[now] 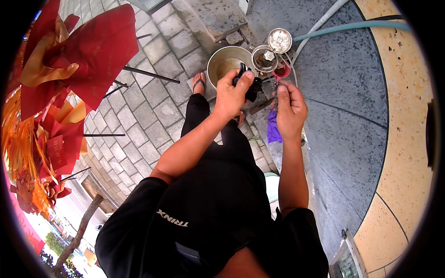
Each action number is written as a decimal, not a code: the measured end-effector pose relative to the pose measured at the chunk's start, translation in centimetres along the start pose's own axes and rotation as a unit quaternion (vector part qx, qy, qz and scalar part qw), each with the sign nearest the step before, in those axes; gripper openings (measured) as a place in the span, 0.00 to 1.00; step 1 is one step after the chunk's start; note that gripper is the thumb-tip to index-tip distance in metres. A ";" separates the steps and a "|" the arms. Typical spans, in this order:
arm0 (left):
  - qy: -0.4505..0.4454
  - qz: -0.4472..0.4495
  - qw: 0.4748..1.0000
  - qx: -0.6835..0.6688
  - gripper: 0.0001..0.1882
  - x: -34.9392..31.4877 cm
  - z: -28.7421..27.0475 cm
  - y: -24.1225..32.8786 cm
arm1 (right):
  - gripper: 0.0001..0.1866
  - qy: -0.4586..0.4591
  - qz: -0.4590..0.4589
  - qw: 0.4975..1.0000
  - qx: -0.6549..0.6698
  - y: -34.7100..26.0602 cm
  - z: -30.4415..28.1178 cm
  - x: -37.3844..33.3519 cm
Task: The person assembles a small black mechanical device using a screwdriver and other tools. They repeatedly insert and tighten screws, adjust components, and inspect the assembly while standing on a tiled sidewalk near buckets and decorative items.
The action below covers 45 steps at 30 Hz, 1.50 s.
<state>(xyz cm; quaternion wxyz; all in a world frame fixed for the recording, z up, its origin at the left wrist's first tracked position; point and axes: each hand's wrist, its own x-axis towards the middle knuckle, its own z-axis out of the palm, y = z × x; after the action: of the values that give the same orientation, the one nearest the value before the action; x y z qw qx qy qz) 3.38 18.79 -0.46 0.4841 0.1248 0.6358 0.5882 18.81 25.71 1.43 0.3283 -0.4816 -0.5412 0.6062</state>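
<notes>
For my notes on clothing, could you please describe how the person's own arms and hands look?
Short, loose, black fabric sleeves belong to a black shirt with white lettering. The forearms are bare; the left hand and right hand wear no gloves, and no wristwatch shows.

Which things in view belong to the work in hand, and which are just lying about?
In hand, so likely part of it:
- glossy black object, held by the left hand
- thin, dark, bumpy strip, pinched in the right hand

Apparently just lying about:
- crumpled purple sheet
- long teal hose
- large red paper wrapping

Unsure about the round metal basin.
</notes>
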 end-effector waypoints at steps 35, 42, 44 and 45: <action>-0.003 -0.168 0.939 -0.300 0.19 0.4 0.2 -5.4 | 0.10 -0.110 -0.356 0.812 -0.449 2.4 3.5 -1.3; 0.013 -0.169 0.939 -0.300 0.20 1.0 -0.3 -4.3 | 0.07 -0.078 -0.292 0.883 -0.359 3.0 1.9 -2.7; 0.018 -0.144 0.947 -0.287 0.20 1.0 0.4 -4.8 | 0.08 -0.052 -0.313 0.886 -0.339 2.0 3.1 -1.5; 0.024 -0.125 0.951 -0.281 0.20 1.1 0.8 -4.7 | 0.08 -0.083 -0.355 0.843 -0.395 2.4 3.4 -1.0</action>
<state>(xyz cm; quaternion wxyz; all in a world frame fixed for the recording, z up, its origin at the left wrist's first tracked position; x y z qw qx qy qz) 5.34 18.79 -4.96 0.5540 -0.1107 0.4664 0.6806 16.23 23.14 -0.79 0.2571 -0.2933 -0.8939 0.2210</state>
